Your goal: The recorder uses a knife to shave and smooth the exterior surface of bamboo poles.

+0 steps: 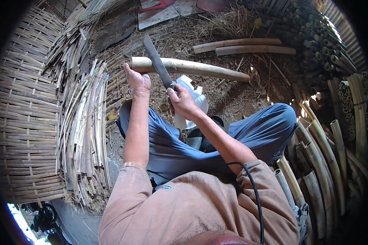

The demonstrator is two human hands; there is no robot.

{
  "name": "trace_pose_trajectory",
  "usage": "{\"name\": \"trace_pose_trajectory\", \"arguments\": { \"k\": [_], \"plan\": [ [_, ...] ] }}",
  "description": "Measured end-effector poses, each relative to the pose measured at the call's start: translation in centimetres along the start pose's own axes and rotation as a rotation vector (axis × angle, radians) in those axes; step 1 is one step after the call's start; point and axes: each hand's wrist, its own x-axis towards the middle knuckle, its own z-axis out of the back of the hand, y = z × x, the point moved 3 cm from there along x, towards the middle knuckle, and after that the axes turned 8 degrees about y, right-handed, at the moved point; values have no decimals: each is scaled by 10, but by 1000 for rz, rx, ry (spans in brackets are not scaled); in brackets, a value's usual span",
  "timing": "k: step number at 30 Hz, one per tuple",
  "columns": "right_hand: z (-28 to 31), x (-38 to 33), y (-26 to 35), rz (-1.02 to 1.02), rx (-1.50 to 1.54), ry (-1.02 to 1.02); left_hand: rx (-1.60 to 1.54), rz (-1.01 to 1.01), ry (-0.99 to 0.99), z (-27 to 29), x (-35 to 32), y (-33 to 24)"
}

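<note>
My left hand (137, 79) is closed around the near end of a thick bamboo pole (192, 67), which lies crosswise in front of me and points off to the right. In my right hand (183, 101) is the handle of a machete (159, 63). Its long dark blade slants up and to the left, crossing over the bamboo a little right of my left hand. Whether the edge touches the bamboo I cannot tell. Beneath my right hand, a crumpled white plastic piece (198, 102) sits between my legs.
Two cut bamboo lengths (255, 50) lie on the litter-covered ground ahead. Split bamboo strips (84, 134) are heaped at my left, beside a woven bamboo wall (26, 122). Stacked bamboo tubes (326, 45) fill the far right; more poles (314, 159) lean by my right knee.
</note>
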Motion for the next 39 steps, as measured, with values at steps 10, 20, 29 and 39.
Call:
{"name": "trace_pose_trajectory", "arguments": {
  "k": [10, 20, 29, 39],
  "plan": [
    [19, -9, 19, -97, 129, -276, 87, 0, -192, -5, -7, 9],
    [47, -12, 25, -177, 307, -597, 52, 26, -159, 0, -5, 10],
    [22, -6, 29, -118, 12, -235, 52, 12, -190, -3, -9, 5],
    [20, -13, 46, -124, -1, 8, 57, 38, -77, -6, -4, 8]
  ]
}}
